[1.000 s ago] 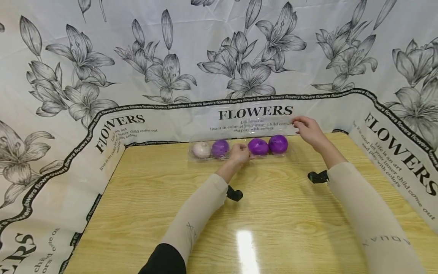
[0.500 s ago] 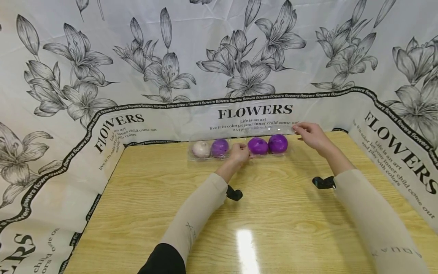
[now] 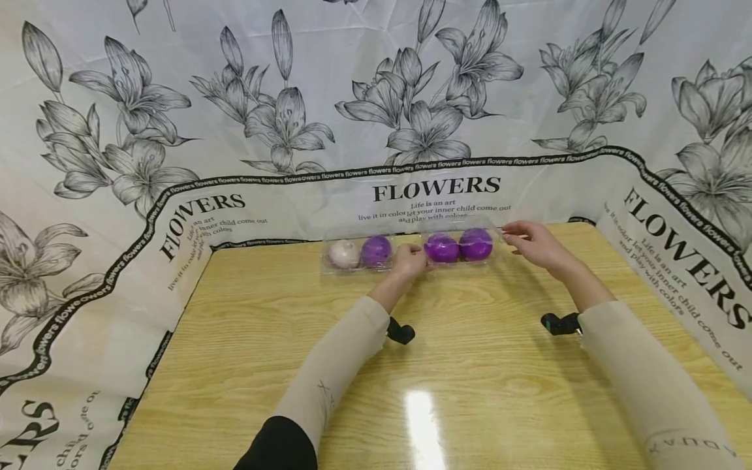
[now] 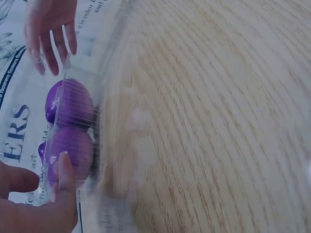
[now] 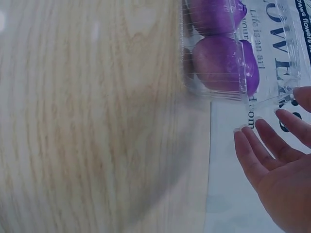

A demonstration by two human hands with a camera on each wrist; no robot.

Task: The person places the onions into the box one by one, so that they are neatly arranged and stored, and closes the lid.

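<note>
A clear plastic clamshell box (image 3: 464, 261) stands at the far side of the table, with two glossy round purple things (image 3: 441, 248) in it. My left hand (image 3: 409, 261) pinches its left front edge; in the left wrist view the thumb and index finger (image 4: 65, 170) lie either side of the plastic. At the box's right end, my right hand (image 3: 537, 245) holds the corner of the raised lid (image 3: 461, 224) between thumb and index finger. Its other fingers are spread, as the right wrist view shows. The lid slopes just above the purple things.
A second clear plastic box (image 3: 329, 269), left of my left hand, contains a whitish round thing (image 3: 343, 253) and a purple one (image 3: 376, 251). Behind both boxes hangs a flower-printed cloth (image 3: 317, 202). The wooden table (image 3: 470, 365) extends toward me.
My right hand has come down and slightly right with the lid, which now slopes lower over the purple things. The left hand keeps its place at the box edge.
</note>
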